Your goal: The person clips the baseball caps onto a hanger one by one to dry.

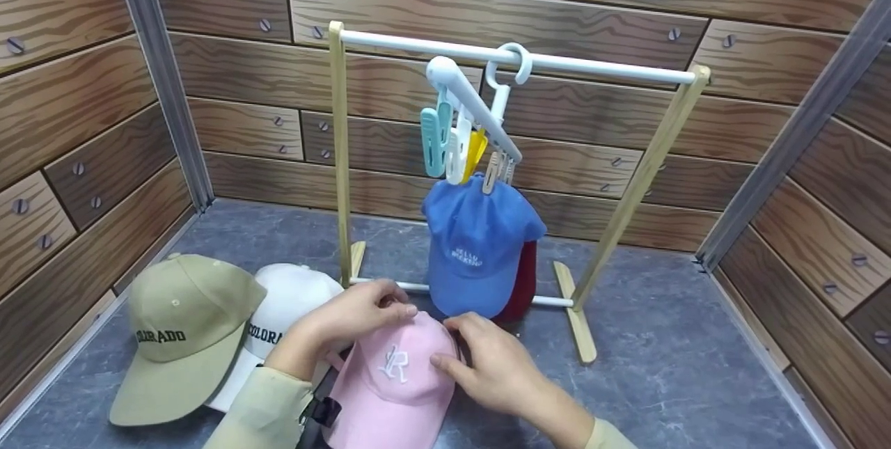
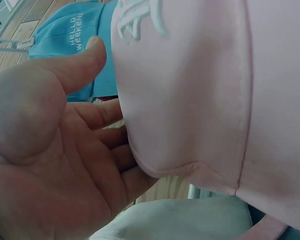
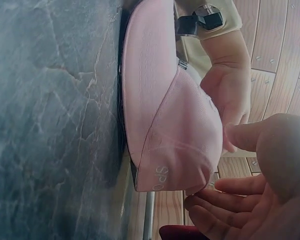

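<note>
A pink cap (image 1: 411,358) with a white embroidered letter lies in front of me, brim toward me. My left hand (image 1: 362,313) is at the far left of its crown; in the left wrist view the fingers (image 2: 110,142) reach behind the cap's edge, while the thumb stands apart from them. On the right side, my right hand (image 1: 498,365) holds the crown, thumb in front and fingers at the back edge. A blue cap (image 1: 480,247) hangs just beyond from a clip hanger (image 1: 473,104), a dark red cap (image 1: 523,282) behind it.
A wooden rack (image 1: 337,156) with a white bar (image 1: 598,67) carries the hanger. Several clothespegs dangle there, among them a teal peg (image 1: 433,143). An olive cap (image 1: 184,324) and a white cap (image 1: 292,289) lie at the left on the grey table (image 1: 668,379).
</note>
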Tool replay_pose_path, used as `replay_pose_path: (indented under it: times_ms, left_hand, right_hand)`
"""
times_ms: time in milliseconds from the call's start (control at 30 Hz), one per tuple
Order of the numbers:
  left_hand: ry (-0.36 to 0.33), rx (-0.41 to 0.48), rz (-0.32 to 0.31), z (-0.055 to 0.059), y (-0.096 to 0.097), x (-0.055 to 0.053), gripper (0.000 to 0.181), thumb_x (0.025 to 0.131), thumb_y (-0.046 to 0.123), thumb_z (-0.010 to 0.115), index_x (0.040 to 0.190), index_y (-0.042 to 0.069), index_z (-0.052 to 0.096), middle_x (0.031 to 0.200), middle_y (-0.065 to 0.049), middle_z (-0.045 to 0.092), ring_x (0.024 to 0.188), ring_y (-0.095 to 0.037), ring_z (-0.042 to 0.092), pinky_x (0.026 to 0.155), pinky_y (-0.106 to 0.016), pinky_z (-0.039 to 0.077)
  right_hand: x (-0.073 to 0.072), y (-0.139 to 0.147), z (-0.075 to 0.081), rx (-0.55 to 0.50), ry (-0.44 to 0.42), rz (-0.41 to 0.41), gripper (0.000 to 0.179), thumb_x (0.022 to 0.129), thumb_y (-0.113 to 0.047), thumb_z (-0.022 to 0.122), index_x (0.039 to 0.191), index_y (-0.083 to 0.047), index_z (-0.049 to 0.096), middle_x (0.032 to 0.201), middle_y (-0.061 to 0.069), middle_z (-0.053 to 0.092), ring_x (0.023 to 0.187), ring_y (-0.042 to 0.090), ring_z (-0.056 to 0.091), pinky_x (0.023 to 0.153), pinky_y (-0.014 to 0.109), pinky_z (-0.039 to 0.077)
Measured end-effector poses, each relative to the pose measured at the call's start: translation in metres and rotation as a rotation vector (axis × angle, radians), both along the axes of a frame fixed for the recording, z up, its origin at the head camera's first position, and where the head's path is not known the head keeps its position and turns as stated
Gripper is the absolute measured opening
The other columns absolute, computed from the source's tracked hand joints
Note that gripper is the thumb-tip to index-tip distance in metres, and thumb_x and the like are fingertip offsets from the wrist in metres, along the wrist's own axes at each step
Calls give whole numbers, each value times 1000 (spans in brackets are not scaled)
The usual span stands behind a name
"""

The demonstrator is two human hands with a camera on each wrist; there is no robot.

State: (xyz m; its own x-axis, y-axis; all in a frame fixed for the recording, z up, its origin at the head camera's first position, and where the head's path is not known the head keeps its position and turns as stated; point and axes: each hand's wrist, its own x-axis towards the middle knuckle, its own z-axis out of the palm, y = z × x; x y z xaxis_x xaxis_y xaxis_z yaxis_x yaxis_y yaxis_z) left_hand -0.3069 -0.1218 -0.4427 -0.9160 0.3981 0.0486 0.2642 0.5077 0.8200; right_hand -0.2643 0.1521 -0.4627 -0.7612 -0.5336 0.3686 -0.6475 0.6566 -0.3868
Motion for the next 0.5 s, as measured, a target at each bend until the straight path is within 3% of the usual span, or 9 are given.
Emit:
replay_pose_path:
  times_ms: [300, 500]
  left_hand:
    - [-46, 72, -35, 3, -1, 3, 41, 99, 30, 85, 125, 1, 71, 114, -8, 72, 108, -23, 67, 96, -43, 58]
    - [-28, 70, -87, 3, -5, 0, 47, 94, 23, 90, 129, -3, 70, 110, -8, 70, 102, -22, 65, 93, -41, 57]
  right_hand:
    - [0, -2, -2, -1, -175, -16, 60, 105, -53, 75, 141, -5, 69, 133, 8, 74, 123, 26, 71, 104, 52, 58]
    - [1, -3, -4, -44, -280, -34, 65, 103, -56, 76, 142, -5, 69, 124, 7, 78, 111, 24, 74, 94, 49, 60]
